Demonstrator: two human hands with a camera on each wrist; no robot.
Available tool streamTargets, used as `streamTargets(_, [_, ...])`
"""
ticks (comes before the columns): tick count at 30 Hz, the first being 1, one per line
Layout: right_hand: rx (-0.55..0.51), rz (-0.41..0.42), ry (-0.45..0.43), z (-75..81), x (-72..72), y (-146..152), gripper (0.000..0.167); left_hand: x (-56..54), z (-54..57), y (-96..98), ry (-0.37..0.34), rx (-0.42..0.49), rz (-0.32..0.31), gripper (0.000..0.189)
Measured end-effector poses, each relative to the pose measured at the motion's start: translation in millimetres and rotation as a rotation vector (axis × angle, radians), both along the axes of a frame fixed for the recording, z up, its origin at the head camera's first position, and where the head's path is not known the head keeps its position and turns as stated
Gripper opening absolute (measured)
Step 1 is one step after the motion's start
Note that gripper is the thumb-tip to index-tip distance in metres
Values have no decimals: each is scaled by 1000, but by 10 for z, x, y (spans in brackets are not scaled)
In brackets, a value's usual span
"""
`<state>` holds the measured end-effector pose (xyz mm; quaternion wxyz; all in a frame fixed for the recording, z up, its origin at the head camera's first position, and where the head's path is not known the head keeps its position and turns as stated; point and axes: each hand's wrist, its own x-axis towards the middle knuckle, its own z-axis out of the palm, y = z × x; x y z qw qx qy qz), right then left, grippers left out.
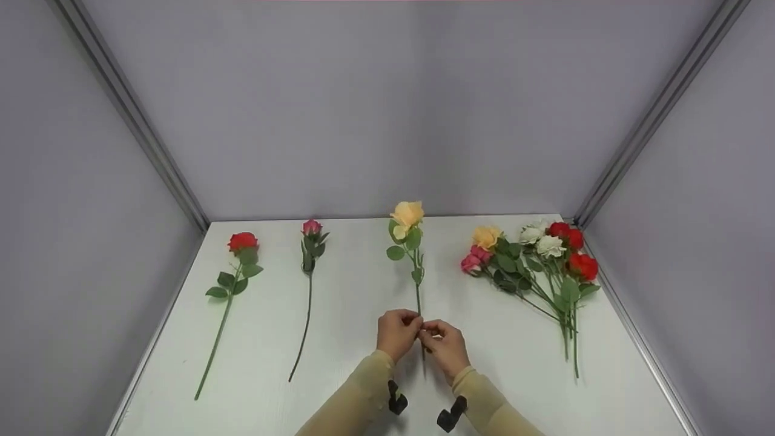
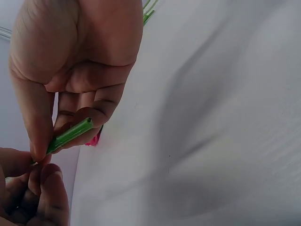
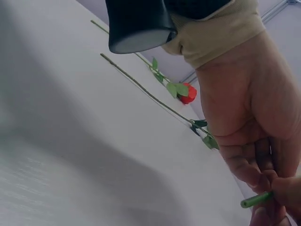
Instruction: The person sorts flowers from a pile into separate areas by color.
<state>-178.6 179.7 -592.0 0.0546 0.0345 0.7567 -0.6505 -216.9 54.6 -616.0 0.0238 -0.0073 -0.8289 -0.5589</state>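
Note:
A yellow rose (image 1: 407, 214) with green leaves points away from me, its stem coming down between my two hands. My left hand (image 1: 397, 334) pinches the stem with thumb and fingertips. Right against it, the thumb and fingers of my right hand (image 1: 447, 348) pinch the same stem. Both wrist views show the cut end of the green stem (image 2: 70, 135) sticking out past the fingers. Shadows of the hands and stem fall across the white table (image 1: 351, 339).
To the left lie a red rose (image 1: 243, 241) and a pink rose (image 1: 312, 227), both long-stemmed. At the right is a loose bunch with a yellow rose (image 1: 486, 237), pink roses (image 1: 475, 260), white flowers (image 1: 550, 246) and red flowers (image 1: 583, 266). Grey walls (image 1: 315, 121) enclose the table.

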Motion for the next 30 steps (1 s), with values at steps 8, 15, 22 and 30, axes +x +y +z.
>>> streamTargets(8, [42, 68, -15, -411, -131, 80, 22, -103, -18, -182, -28, -70, -4, 7])
streamTargets(15, [87, 103, -19, -532, -102, 363, 29, -272, -126, -500, -35, -189, 30, 9])
streamTargets(22, [130, 27, -82, -638, -86, 708, 25, -399, -323, -677, -83, -270, 90, 9])
streamTargets(30, [118, -34, -115, -699, -103, 852, 23, -441, -504, -633, -94, -287, 100, 9])
